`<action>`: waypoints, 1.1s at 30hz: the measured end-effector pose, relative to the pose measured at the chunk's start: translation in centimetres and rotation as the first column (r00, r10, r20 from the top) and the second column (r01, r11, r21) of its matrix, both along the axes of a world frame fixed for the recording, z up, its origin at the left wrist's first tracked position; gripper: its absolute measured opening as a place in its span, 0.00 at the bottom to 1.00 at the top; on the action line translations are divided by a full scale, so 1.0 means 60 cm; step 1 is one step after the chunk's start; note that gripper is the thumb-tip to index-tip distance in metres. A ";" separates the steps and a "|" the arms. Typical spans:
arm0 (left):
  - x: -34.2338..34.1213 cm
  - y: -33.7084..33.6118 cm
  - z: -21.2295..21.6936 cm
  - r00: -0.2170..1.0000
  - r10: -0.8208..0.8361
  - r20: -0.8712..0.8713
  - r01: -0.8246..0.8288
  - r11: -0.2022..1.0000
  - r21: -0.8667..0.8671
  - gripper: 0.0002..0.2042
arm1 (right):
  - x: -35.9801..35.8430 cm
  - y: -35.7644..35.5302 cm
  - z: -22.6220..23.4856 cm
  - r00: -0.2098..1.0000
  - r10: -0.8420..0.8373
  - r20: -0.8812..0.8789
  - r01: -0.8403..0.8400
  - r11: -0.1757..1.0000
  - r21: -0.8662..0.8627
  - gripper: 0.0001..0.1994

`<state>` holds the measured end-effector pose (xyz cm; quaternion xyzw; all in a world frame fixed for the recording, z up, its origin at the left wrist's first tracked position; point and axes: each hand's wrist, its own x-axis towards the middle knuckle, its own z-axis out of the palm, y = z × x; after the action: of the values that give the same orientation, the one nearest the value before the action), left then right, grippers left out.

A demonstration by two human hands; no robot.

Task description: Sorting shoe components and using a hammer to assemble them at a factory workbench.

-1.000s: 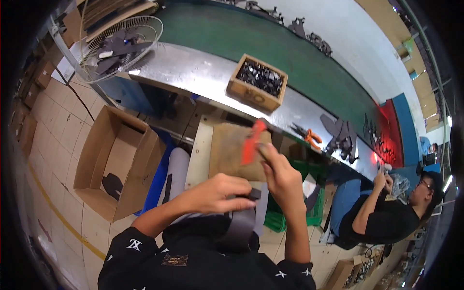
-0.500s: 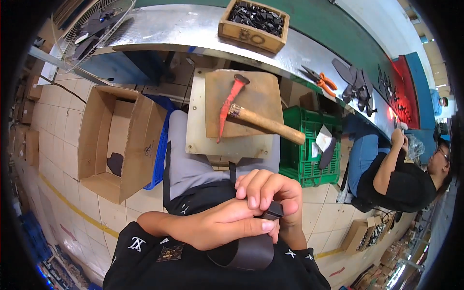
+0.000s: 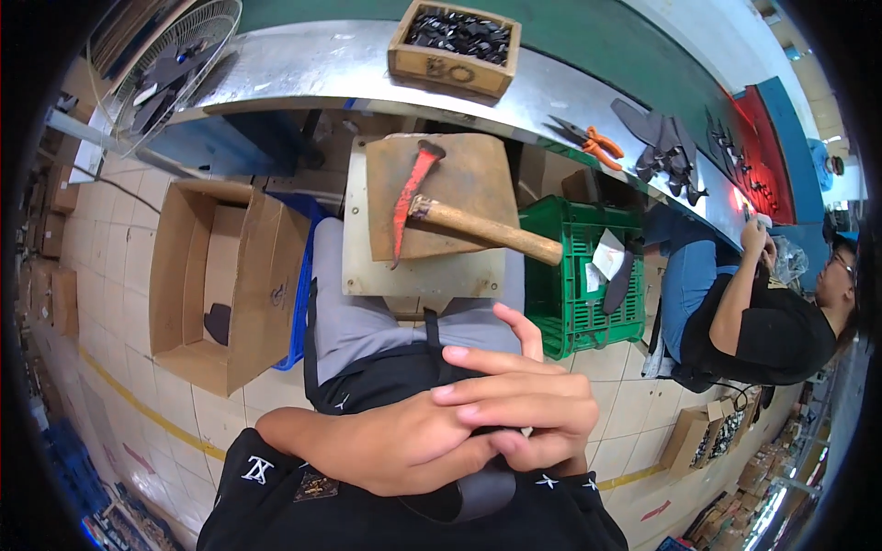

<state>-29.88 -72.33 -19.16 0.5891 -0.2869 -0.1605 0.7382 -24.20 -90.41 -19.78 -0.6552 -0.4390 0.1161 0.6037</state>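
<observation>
Low in front of my body, my left hand [image 3: 404,445] is closed around a dark brown, curved strap-like piece [image 3: 487,496], whose wide end shows below my thumb. My right hand [image 3: 533,404] lies across it from the right, its fingers extended over the back of the left and its thumb bent in near the piece. The upper end of the piece is hidden between my hands. Beyond them a hammer [image 3: 496,230] with a red head and wooden handle rests on a worn brown pad [image 3: 478,174] on a pale stand [image 3: 358,266] between my knees.
A wooden box [image 3: 450,69] of small black parts stands on the metal bench, with orange-handled pliers [image 3: 593,142] and dark pieces [image 3: 666,147] to its right. An open carton [image 3: 257,285] is at left, a green crate [image 3: 560,312] at right. A co-worker [image 3: 763,312] sits further right.
My right hand has shifted from pinching the strap's upper end to lying over my left hand with fingers extended. The strap has sunk lower and is more covered. The hammer stays put.
</observation>
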 end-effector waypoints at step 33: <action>0.155 0.221 -0.057 0.633 0.762 -0.140 -0.728 0.647 0.229 0.32 | 0.395 -0.146 -0.060 0.567 -0.763 0.312 0.824 0.528 -0.205 0.14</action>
<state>-20.56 -59.10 -22.60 0.6869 0.0806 0.0727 0.7186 -0.49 -99.17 -23.38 -0.8810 -0.1189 -0.1617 0.4285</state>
